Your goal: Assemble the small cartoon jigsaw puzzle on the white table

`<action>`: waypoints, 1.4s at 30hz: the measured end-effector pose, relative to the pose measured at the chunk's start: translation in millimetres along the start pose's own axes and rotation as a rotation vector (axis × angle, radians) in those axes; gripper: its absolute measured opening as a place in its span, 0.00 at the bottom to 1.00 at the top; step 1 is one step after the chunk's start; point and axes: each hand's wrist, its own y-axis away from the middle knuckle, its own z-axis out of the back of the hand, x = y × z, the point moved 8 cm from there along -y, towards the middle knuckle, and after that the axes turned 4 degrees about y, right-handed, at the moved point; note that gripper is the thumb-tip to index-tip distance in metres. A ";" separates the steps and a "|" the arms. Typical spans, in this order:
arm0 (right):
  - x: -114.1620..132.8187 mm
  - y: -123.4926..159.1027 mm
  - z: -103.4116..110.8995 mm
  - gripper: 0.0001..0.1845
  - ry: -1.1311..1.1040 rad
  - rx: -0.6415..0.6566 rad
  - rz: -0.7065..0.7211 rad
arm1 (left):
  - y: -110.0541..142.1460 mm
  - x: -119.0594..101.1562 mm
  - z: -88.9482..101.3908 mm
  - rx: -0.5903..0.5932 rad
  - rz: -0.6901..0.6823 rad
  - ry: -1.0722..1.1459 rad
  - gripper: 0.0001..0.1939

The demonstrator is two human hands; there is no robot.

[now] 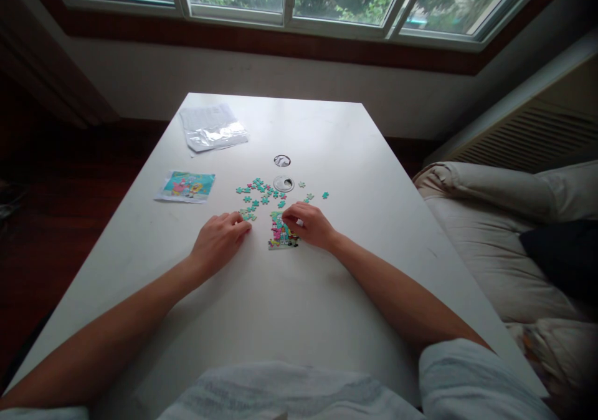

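In the head view, a pale shirt (289, 395) is filling the bottom, at 6 o'clock, by the white table (233, 320). Counting from the part-joined puzzle (279, 236) in the middle, the left hand (219, 240) is resting at 9 o'clock, fingers curling near loose pieces (265, 200) at 11 o'clock. The right hand (311, 222) is reaching in from 3 o'clock, thumb and fingers bending close together over the puzzle's edge; I can't tell if either hand is holding a piece. The right hand is covering part of the puzzle, so a bump could be breaking joined bits apart, or a hard push could be bending a tab. A brushing left hand could be scattering pieces. The picture sheet (191, 186) at 10 o'clock is showing cartoon friends, but no words or brand I can read. The clear bag (217, 134), between 10 and 11 o'clock, is showing print too tiny to read.
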 end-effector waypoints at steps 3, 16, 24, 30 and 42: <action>0.9 0.0 -0.1 0.06 0.003 0.008 -0.003 | -0.8 -6.3 -3.5 -0.039 -0.045 0.074 0.14; 2.9 -0.2 -1.0 0.06 0.007 0.005 0.012 | -0.2 -3.2 -3.0 -0.055 0.059 0.065 0.09; 1.9 0.7 -2.6 0.05 0.025 0.014 0.023 | 0.4 -5.3 0.7 -0.075 0.086 -0.004 0.10; 2.3 0.7 -5.8 0.04 0.044 0.028 0.027 | -1.0 -5.9 0.4 -0.080 0.089 -0.004 0.10; 8.1 -0.9 -10.6 0.05 0.067 0.058 0.052 | -2.7 -1.0 -3.9 -0.066 0.117 0.032 0.09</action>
